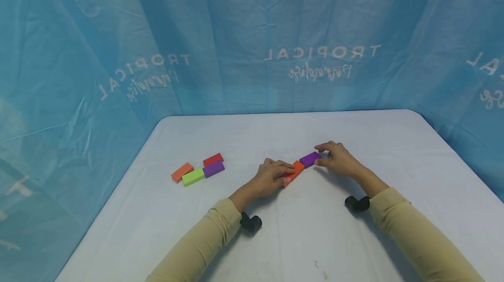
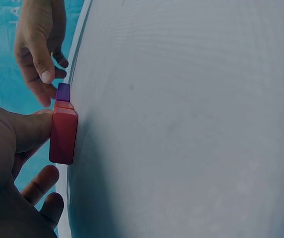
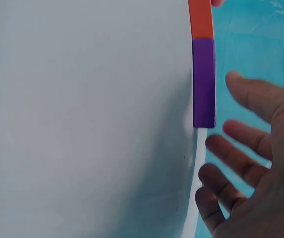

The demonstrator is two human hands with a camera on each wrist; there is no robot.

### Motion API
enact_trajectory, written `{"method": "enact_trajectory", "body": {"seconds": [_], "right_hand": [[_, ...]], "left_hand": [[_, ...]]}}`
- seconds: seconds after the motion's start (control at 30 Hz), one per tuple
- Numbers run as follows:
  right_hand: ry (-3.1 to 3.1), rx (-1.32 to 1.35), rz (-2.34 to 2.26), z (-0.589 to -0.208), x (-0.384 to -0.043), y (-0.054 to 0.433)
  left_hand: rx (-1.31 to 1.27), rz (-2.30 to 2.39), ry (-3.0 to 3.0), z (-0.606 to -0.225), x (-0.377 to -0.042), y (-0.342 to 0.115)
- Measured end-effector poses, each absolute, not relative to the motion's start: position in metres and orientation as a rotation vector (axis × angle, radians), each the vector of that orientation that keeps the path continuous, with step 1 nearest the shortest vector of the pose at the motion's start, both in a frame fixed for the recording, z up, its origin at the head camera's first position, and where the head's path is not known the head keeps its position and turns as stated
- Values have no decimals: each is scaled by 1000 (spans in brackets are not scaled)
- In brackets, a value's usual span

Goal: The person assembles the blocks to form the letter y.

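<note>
A red block [image 2: 63,136], an orange block [image 1: 298,168] and a purple block [image 1: 310,159] lie end to end on the white table, running diagonally away to the right. My left hand [image 1: 271,177] rests over the near part of this row. Its thumb touches the red block from above, and a fingertip lies on the orange block; its other fingers spread loosely beside them. By the purple block's far end hovers my right hand [image 1: 337,157], thumb and fingers apart and holding nothing. In the right wrist view a gap shows between those fingers and the purple block [image 3: 204,83].
To the left lie more blocks: an orange one [image 1: 182,172], a lime green one [image 1: 193,177], a second purple one [image 1: 214,169] and a red one [image 1: 213,159]. A blue printed curtain [image 1: 244,76] surrounds the table's far and side edges. Black wrist cameras [image 1: 250,223] hang below both sleeves.
</note>
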State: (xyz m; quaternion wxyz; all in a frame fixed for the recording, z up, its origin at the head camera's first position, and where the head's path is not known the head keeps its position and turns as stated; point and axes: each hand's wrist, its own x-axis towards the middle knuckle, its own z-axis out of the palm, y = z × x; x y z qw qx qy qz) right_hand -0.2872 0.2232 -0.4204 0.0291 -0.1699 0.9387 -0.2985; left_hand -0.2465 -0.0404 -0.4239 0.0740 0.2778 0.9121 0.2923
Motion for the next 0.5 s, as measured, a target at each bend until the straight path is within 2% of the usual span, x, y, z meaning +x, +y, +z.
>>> {"method": "enact_trajectory", "body": {"seconds": [0.5], "right_hand": [[2990, -311, -880, -422, -278, 211]], "left_hand": [[868, 889, 2737, -424, -246, -41]]}}
